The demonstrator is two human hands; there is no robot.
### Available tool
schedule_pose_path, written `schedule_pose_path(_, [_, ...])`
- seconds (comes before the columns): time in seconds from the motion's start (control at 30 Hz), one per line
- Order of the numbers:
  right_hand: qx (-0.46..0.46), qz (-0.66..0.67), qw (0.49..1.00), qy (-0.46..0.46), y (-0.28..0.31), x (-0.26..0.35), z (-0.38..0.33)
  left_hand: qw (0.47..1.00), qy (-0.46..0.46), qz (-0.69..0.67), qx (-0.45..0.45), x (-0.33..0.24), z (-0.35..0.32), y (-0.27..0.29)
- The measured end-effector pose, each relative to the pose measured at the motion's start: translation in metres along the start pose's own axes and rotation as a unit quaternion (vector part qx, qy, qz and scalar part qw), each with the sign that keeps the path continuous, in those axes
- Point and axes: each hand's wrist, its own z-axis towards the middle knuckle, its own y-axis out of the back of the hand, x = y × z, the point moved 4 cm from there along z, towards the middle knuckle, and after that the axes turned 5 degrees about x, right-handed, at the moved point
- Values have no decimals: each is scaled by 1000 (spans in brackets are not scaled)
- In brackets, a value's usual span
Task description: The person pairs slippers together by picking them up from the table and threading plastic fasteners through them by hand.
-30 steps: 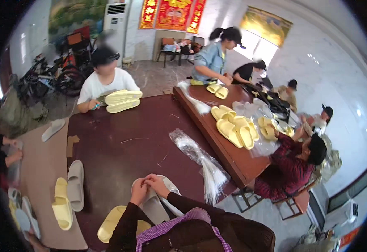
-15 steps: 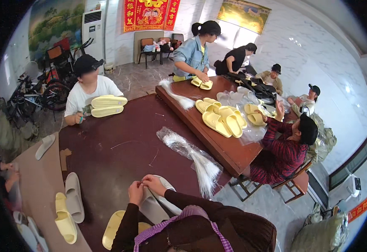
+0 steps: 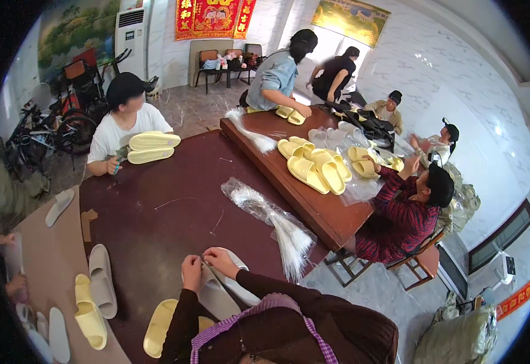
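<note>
Grey slippers [image 3: 225,290] lie as a pair at the near edge of the dark red table [image 3: 174,206], right in front of the person, toes pointing away. Both hands meet over the toe end: the left hand [image 3: 191,270] and the right hand [image 3: 221,261] have fingertips pressed together, pinching something small at the slipper's tip, too fine to make out. Over the last second the hands have kept to the same spot on the pair; what shifted is the view, which has swung so the far tables sit differently, so the fiddly work at the toe appears to be ongoing rather than finished. Just left of the forearms a yellow slipper [image 3: 156,327] rests at the near edge. To the right, a bundle of clear plastic bags [image 3: 274,218] fans toward the table's right edge. Farther left, on a paler tabletop [image 3: 40,255], a grey and a yellow slipper [image 3: 95,294] lie side by side. Across the red table a seated person in a white shirt [image 3: 116,130] has a stacked yellow pair [image 3: 150,147], and others work at a brown table [image 3: 313,200] strewn with yellow slippers.
</note>
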Motion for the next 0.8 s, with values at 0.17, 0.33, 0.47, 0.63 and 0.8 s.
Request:
schedule_pose_path(0.17, [14,23,1000,0,-1,-2,0,994,52,-95,10,10,0,1])
schedule_pose_path(0.33, [53,-7,998,-25,-9,-8,-2,989,72,-130,19,10,-3,3])
schedule_pose_path(0.47, [50,-57,997,18,-7,-10,4,987,71,-141,24,13,6,-1])
schedule_pose_path(0.63, [42,-23,999,-15,-6,-12,9,983,75,-164,34,22,6,3])
schedule_pose_path(0.8, [35,-90,995,24,-10,-8,4,985,68,-148,51,32,2,5])
